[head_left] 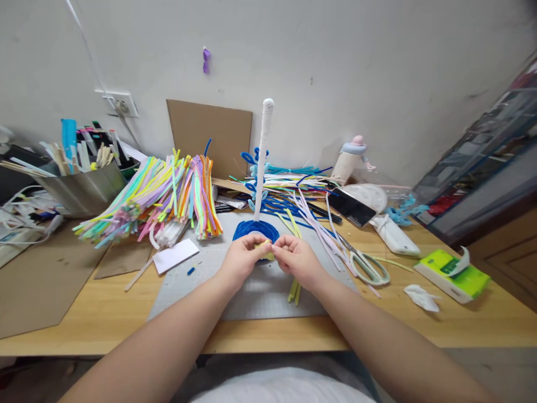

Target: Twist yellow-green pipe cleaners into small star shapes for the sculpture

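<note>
My left hand (pixel 242 256) and my right hand (pixel 296 258) meet over a grey cutting mat (pixel 251 305), both with fingers pinched on a small yellow pipe cleaner piece (pixel 267 253). Its shape is mostly hidden by the fingers. Right behind them stands a round blue pipe-cleaner base (pixel 255 226) with a tall white wrapped stem (pixel 263 151) rising from it. Blue looped pipe-cleaner shapes (pixel 250 158) show beside the stem. Yellow-green pipe cleaners (pixel 295 292) lie partly under my right hand.
Scissors (pixel 369 267), a phone (pixel 351 206), and a tissue pack (pixel 453 274) lie to the right. Bundled coloured pipe cleaners (pixel 168 196) and a metal pot (pixel 86 187) of sticks and pens stand left. Loose pipe cleaners (pixel 319 229) spread behind my right hand.
</note>
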The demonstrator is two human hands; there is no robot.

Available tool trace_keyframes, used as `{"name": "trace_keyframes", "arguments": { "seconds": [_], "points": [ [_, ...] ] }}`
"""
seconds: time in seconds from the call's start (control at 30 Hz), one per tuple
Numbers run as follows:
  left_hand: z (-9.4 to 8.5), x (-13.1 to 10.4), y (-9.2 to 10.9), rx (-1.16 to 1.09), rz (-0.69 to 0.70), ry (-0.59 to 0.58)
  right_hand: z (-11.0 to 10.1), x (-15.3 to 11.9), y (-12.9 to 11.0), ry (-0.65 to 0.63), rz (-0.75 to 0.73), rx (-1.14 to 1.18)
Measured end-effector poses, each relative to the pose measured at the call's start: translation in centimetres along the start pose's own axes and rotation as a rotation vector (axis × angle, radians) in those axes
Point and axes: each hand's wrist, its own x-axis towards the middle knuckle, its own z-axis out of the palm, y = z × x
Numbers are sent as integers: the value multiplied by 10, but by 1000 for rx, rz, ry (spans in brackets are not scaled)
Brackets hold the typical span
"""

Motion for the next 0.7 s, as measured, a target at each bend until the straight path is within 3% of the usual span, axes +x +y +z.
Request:
{"name": "trace_keyframes", "arguments": {
  "seconds": [0.13, 0.4, 0.7],
  "points": [
    [-3, 1, 3, 107, -15, -55, -8, 3, -4, -64, 66, -26],
    [-6, 4, 5, 76, -62, 56, -25, 5, -11, -159, 101, -32],
    [-9, 7, 0, 15, -146, 4, -24, 8, -7, -78, -31, -321]
  ]
}}
